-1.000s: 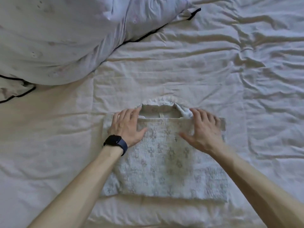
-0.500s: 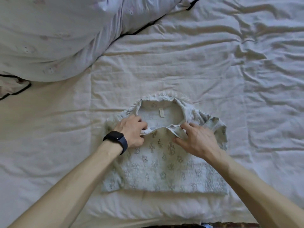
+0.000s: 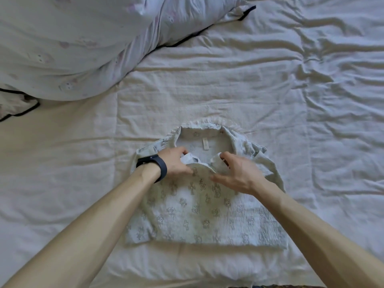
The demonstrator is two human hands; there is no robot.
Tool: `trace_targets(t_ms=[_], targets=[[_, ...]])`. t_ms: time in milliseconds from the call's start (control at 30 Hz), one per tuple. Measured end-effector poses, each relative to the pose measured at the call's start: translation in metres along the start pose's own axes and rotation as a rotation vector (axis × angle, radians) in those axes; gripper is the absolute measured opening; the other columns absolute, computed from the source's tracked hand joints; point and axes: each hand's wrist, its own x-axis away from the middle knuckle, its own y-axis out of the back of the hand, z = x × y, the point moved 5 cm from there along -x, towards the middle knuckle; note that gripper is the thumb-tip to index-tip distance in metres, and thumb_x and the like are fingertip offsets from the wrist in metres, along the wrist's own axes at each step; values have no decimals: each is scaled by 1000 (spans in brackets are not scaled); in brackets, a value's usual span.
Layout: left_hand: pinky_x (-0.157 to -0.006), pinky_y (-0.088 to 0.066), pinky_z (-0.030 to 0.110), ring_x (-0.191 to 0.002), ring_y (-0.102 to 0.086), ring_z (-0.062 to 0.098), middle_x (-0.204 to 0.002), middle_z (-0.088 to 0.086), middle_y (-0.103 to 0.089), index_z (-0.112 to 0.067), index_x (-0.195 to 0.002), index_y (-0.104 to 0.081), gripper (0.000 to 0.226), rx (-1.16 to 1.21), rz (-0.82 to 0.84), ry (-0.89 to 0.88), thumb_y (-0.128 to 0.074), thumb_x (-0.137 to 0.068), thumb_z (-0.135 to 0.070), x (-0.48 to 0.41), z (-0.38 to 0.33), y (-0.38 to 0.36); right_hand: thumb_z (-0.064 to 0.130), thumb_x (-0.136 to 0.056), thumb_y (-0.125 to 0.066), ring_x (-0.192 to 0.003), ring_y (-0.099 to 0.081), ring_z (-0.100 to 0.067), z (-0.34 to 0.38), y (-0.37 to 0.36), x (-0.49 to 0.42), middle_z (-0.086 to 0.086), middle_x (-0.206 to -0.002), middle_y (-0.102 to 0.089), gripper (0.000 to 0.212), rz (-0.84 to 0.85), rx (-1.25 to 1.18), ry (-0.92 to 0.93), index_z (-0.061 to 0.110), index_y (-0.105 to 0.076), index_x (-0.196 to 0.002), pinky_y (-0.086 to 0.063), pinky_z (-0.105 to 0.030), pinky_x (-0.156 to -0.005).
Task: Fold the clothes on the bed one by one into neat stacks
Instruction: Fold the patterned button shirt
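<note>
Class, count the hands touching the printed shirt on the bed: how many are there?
2. The left hand, wearing a dark watch, grips the folded edge of the printed shirt; the right hand pinches that edge beside it. No others show.

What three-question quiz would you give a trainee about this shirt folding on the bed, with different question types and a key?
1. True or false: the left hand wears a dark watch.
2. Both it and the right hand pinch a: A towel, B shirt, C sock?
3. Fill in: the label shows ____ the collar.
Key: 1 true; 2 B; 3 inside.
</note>
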Motion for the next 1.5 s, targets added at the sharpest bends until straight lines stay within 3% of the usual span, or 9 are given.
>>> trace_targets(t_ms=[167,267,633,800,933,1033,1167,1367,1500], targets=[[-63,-43,26,-79,-58,14,-85,-8,-60,-32,-112,-68,26,120,-83,-64,-69,-89,-46,-11,-13,12,39,-95,-60,-85,-68,-26,10,3,-25,-4,-95,-71,30,-38,-80,-7,23,-60,-121,-56,-40,-73],[-72,-51,28,-87,-64,16,-88,-9,-67,-35,-102,-72,12,115,-206,-158,-65,-93,-36,-12,-20,25,27,-99,-55,-88,-61,-22,16,15,-29,0,-97,-62,20,-167,-52,135,23,-68,-113,-51,-39,-72],[-98,-42,38,-122,-53,21,-131,-6,-58,-41,-135,-50,49,-212,-432,-152,-53,-91,-62,-34,-13,73,43,-102,-50,-108,-63,-24,7,45,-69,3,-129,-62,42,-252,210,113,32,-47,-143,-54,-40,-83],[-105,-38,43,-128,-46,32,-140,10,-50,-27,-139,-52,45,303,-830,131,-48,-98,-44,12,71,63,53,-94,-52,-116,-54,-24,-65,53,-10,-5,-126,-64,51,-643,-159,-124,19,-62,-131,-41,-39,-95],[-100,-40,38,-126,-45,32,-139,9,-48,-24,-139,-55,48,290,-615,341,-56,-96,-46,25,109,19,48,-100,-47,-118,-54,-35,-124,22,15,-13,-125,-64,45,-500,-298,-473,18,-61,-130,-42,-46,-101],[-81,-45,33,-105,-55,29,-115,5,-57,-27,-110,-68,20,322,-685,272,-62,-93,-36,30,105,10,42,-96,-59,-95,-57,-26,-121,14,21,-4,-94,-65,26,-470,-315,-420,20,-71,-103,-37,-35,-76],[-61,-43,27,-84,-60,18,-89,-7,-62,-24,-86,-63,18,729,-788,314,-70,-91,-39,38,104,12,34,-98,-64,-96,-65,-19,-114,25,33,-3,-100,-73,21,-661,-492,-405,20,-74,-109,-42,-31,-79],[-69,-44,32,-83,-58,22,-88,-2,-63,-14,-96,-66,35,716,-649,357,-60,-95,-49,42,110,12,43,-94,-67,-90,-67,-18,-115,28,35,4,-96,-72,24,-583,-431,-441,30,-69,-113,-49,-34,-73],[-69,-43,30,-88,-60,23,-92,-3,-64,-22,-96,-65,17,680,-790,293,-65,-95,-38,52,101,23,37,-95,-65,-88,-63,-24,-114,33,36,-1,-96,-69,15,-617,-360,-450,24,-68,-103,-44,-35,-71]])
